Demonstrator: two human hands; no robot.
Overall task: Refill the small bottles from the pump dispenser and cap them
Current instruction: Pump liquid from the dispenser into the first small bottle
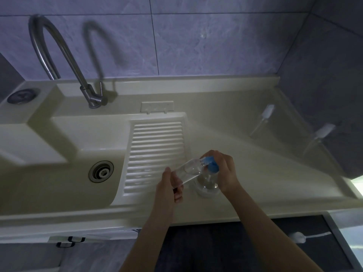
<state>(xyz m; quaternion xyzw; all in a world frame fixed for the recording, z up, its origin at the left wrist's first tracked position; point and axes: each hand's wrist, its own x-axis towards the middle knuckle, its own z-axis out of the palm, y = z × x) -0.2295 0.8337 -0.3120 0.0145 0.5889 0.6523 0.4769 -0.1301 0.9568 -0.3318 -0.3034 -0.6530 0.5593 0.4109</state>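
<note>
Both forearms come up from the bottom of the frame: my left hand grips a clear small bottle tilted on its side, mouth toward the blue pump head of the pump dispenser, which stands on the counter lower centre. My right hand curls over that pump head, pressing on it. Farther back I note the ribbed drainboard, the sink drain, two more small bottles at right, and the curved faucet upper left.

Faucet behind sink, pump dispenser right of washboard
</note>
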